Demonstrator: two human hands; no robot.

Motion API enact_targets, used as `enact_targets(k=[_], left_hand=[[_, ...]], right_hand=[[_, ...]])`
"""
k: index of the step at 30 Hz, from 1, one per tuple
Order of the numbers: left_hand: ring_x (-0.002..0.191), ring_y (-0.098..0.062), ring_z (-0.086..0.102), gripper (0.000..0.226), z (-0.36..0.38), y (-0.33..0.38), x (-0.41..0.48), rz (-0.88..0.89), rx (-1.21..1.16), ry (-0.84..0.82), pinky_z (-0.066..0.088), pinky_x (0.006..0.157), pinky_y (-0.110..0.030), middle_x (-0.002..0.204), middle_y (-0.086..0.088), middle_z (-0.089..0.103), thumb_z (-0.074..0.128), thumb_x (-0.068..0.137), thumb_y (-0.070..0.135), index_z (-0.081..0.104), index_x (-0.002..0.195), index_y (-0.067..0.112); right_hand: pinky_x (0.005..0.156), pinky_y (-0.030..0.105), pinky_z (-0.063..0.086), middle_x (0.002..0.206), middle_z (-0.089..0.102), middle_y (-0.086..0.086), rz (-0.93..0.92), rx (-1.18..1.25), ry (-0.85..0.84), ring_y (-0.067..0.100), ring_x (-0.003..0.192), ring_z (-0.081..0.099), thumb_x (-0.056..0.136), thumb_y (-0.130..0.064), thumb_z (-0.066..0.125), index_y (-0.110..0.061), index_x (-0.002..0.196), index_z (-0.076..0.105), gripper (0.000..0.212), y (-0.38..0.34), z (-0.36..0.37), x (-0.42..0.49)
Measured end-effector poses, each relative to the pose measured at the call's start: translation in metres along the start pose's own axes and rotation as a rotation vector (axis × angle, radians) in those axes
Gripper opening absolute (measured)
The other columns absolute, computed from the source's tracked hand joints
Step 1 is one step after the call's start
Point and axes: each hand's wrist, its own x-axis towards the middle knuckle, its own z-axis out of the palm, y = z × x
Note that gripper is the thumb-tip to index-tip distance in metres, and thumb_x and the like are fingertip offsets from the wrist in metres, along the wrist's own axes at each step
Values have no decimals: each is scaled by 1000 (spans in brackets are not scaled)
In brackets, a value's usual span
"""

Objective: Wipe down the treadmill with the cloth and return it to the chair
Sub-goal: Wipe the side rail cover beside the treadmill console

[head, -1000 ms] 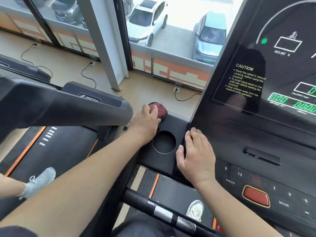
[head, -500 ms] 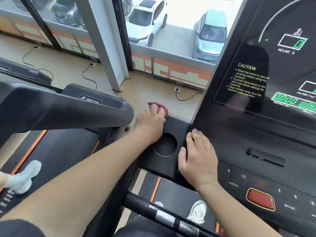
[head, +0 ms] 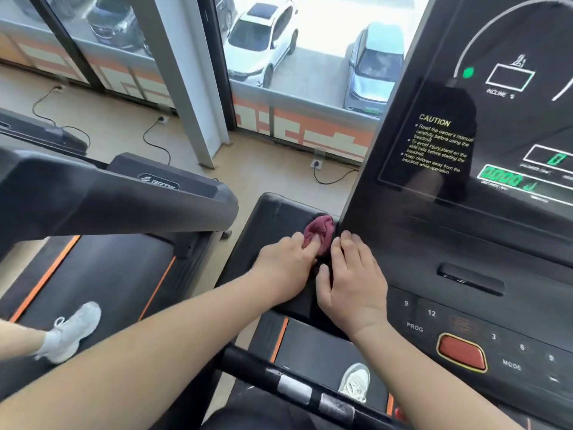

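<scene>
two hands crowd the far right corner of the treadmill's side tray. our left hand has its fingers curled into the red cloth, which sits bunched in that corner, touching the console's edge. our right hand lies flat beside it, fingers spread, holding nothing.

we see three risks. the cloth is wadded, so only a small patch meets the plastic and the seam may be left dusty. a hard push could send it over the tray's far edge to the floor. and our right palm rests near the preset keys (the display is lit): leaning there might press one while our shoe stands on the belt. no chair is in view.
</scene>
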Motion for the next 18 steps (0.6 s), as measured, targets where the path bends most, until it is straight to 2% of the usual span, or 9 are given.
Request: enact_targets(k=[3,6,8,10,11,13,15,18], left_hand=[[113,-33,55,41,-14,-25,17,-98,47,83,51,82,-45,121,-10,50,35,107,37,41,143,19],[110,-32,55,39,-11,-6,21,-122,-44,72,52,84,-46,119,-10,51,35,107,37,42,140,17],[110,-31,53,42,-2,17,1,-9,-63,59,51,83,-45,121,-8,50,35,107,38,38,144,19],[115,-31,52,44,-2,8,-1,85,-25,30,49,84,-43,126,-7,50,34,107,38,35,149,23],[117,-31,51,45,-7,-5,9,93,26,23,48,86,-44,129,-7,50,34,107,37,35,150,23],[122,-34,52,42,-19,-30,35,-48,84,39,50,92,-48,133,-10,52,34,107,34,40,146,19],[125,-36,52,42,-25,-35,46,-172,77,41,50,94,-51,135,-14,52,32,107,34,42,143,14],[120,-34,52,45,-10,6,20,-60,-28,11,49,91,-48,133,-11,52,33,107,36,37,147,15]], right_hand=[[110,44,46,143,57,15,12,41,-59,32,135,50,88,-43,56,-1,130,65,60,3,-10,-1],[112,38,44,149,54,5,-30,105,-125,23,140,46,86,-58,54,-9,130,67,67,19,-26,2],[120,37,34,157,44,2,-97,84,-233,19,146,38,80,-72,55,-13,138,62,83,31,-35,3],[126,36,17,166,25,-3,-127,78,-374,13,154,20,71,-85,56,-17,151,47,106,37,-42,4],[127,34,9,168,16,-5,-127,85,-428,10,155,10,66,-89,56,-18,156,39,116,37,-45,4],[127,33,0,170,4,-7,-131,80,-490,8,156,-3,58,-94,54,-19,160,26,130,37,-48,5],[126,34,-5,170,-3,-7,-132,64,-528,9,155,-10,55,-96,53,-20,162,18,136,35,-49,5],[126,34,-6,170,-6,-8,-132,76,-555,8,155,-13,55,-93,58,-21,162,17,136,37,-49,7]])
